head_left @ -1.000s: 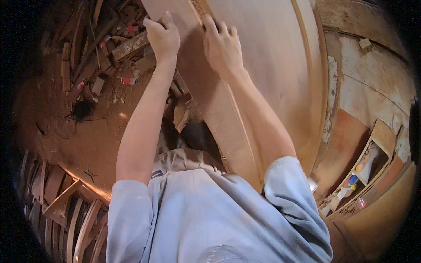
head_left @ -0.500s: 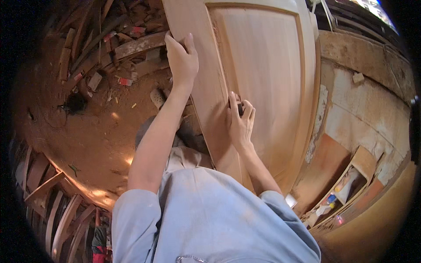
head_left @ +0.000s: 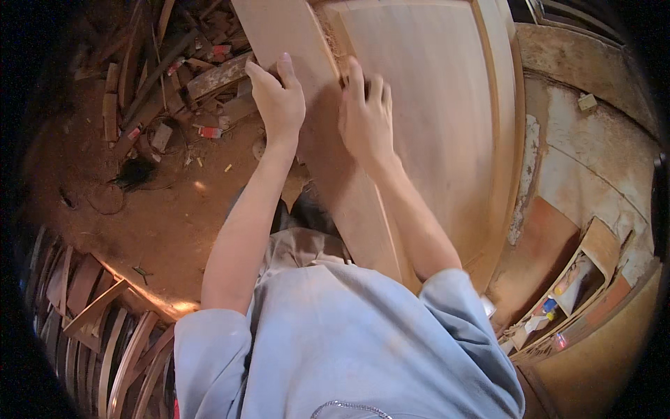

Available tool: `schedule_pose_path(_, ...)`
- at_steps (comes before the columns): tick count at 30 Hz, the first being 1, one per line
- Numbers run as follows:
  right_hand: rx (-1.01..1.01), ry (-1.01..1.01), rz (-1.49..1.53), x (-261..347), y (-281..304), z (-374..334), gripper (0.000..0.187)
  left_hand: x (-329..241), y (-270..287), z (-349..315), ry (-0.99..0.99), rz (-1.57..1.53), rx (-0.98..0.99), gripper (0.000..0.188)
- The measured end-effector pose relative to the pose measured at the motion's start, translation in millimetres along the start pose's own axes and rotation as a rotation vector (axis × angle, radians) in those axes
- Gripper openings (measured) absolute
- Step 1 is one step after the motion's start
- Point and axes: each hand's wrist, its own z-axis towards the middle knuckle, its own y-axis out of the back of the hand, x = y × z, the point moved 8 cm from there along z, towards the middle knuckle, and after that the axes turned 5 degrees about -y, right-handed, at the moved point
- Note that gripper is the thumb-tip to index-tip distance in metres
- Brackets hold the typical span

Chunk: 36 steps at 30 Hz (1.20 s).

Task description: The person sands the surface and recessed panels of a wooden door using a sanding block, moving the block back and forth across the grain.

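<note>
A pale wooden panel door with a raised centre field and moulded frame lies in front of me, slanting away. My left hand grips its left edge, thumb along the upper face; the other fingers are partly hidden at the edge. My right hand is closed over the groove between the door's left stile and the centre field. Under its bent fingers is a small dark block, now almost wholly covered. Wood dust lies in the groove just beyond this hand.
Wood offcuts lie heaped on the dusty brown floor at far left. Curved wooden pieces stand at lower left. To the right is a worn bench surface with a small pale block and an open wooden box of small items.
My right hand has slid away from me along the groove, toward the door's far end, with the dark block. My left hand keeps its grip on the edge. The view has shifted slightly.
</note>
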Motion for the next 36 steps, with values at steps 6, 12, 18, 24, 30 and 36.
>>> schedule_pose_path(6,0.065,0.057,0.034,-17.5,-1.5,-26.4,0.058,-4.9,-6.8,0.3,-0.001,-0.045,0.006,0.041)
schedule_pose_path(12,-0.026,0.069,-0.061,10.5,-13.9,53.0,0.057,2.6,0.7,5.4,0.003,0.037,0.022,0.049)
schedule_pose_path(18,-0.042,0.003,0.005,-5.1,7.8,-13.8,0.049,-0.4,1.1,-0.8,0.023,0.022,-0.009,0.042)
schedule_pose_path(24,-0.051,-0.019,0.017,2.5,1.4,5.3,0.044,0.7,-0.2,1.3,-0.003,-0.007,-0.019,0.05)
schedule_pose_path(30,-0.093,-0.04,-0.013,7.9,2.4,-5.2,0.047,5.2,8.7,1.5,-0.012,0.023,-0.043,0.051)
schedule_pose_path(36,-0.142,0.083,-0.033,0.2,0.7,40.2,0.052,-7.3,-7.1,5.7,-0.057,-0.027,-0.019,0.043)
